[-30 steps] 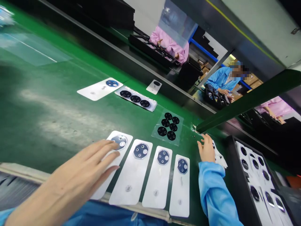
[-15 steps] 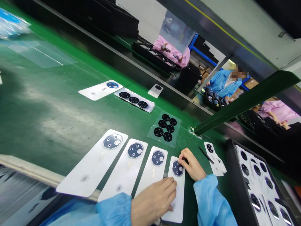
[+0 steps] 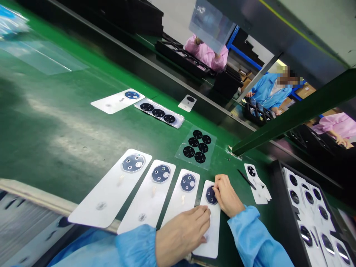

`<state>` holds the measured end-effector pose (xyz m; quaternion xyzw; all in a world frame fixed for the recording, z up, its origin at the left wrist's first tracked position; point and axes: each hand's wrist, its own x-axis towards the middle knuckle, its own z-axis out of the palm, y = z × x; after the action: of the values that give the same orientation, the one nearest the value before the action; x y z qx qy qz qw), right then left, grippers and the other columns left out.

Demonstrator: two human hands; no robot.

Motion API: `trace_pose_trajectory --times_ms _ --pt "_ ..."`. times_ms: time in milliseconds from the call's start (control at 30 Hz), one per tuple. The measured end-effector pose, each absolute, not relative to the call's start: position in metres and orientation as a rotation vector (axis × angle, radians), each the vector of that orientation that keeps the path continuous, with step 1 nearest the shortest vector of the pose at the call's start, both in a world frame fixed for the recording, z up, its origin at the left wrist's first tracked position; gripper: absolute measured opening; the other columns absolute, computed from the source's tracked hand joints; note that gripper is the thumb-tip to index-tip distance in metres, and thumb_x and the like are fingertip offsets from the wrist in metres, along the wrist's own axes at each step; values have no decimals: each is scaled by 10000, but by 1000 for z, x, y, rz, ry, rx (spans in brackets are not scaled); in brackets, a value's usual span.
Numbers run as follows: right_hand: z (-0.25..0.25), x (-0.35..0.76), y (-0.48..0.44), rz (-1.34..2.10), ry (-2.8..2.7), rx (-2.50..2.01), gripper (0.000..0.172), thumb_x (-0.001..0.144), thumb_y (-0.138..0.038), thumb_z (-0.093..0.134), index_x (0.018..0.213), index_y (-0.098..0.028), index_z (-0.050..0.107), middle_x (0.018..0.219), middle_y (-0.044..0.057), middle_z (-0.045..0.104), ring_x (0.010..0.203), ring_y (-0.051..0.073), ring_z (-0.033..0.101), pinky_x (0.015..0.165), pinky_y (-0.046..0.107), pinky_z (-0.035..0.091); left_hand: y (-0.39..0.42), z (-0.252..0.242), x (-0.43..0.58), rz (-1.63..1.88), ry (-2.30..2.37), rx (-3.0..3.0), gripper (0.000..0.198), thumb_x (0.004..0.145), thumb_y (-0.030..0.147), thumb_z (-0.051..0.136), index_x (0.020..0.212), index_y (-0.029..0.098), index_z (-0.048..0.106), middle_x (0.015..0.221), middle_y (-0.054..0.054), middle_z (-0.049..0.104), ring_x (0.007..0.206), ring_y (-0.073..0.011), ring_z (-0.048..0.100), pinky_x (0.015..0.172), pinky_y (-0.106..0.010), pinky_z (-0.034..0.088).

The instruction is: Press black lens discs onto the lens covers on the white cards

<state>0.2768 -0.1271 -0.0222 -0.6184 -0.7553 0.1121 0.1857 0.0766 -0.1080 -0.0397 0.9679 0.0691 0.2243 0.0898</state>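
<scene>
A white phone-shaped panel (image 3: pixel 211 237) lies at the near right end of a row on the green table. It bears a dark octagonal piece (image 3: pixel 211 195) with several round holes. My left hand (image 3: pixel 185 231) rests over this panel's left edge, its fingers stretched out and lying on it. At the upper right edge of the octagon, the thumb and fingers of my right hand (image 3: pixel 226 194) are pinched together; what they hold, if anything, is hidden. Left of it lie similar panels: one adjacent (image 3: pixel 182 202), a middle one (image 3: pixel 147 200) and a leftmost one (image 3: pixel 109 193).
A clear sheet with black octagonal stickers (image 3: pixel 194 146) lies ahead, near a packed strip of them (image 3: pixel 158 113). A black pen-like tool (image 3: pixel 246 179) and white cards (image 3: pixel 257 189) lie right, beside a black tray (image 3: pixel 278 207) of panels. A green post (image 3: pixel 294 111) slants overhead.
My right hand has turned slightly and covers more of the octagon's right side. The left hand stays on the panel. The view has shifted a little.
</scene>
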Motion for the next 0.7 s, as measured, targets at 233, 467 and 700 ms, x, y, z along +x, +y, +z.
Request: trace_pose_trajectory --times_ms 233,467,700 --pt "-14 259 -175 336 -2112 -1638 145 890 -83 355 855 -219 392 1084 95 489 1035 218 474 843 422 440 -108 -42 78 674 188 2916 337 828 357 607 1014 79 562 1044 -97 617 1040 -221 542 935 -318 404" --pt "11 231 -159 779 -1315 -1659 86 963 -279 312 942 -237 385 726 -21 488 606 118 520 580 258 451 -106 -36 76 671 131 2865 279 871 306 544 1008 63 559 1034 -113 607 1050 -227 538 958 -330 399" --pt "-1 215 -86 595 -1754 -2048 160 855 -359 492 862 -218 567 689 -30 538 624 129 503 614 243 374 -93 -35 45 760 298 2811 183 873 210 522 994 83 575 1060 -96 618 1042 -219 558 1021 -345 371"
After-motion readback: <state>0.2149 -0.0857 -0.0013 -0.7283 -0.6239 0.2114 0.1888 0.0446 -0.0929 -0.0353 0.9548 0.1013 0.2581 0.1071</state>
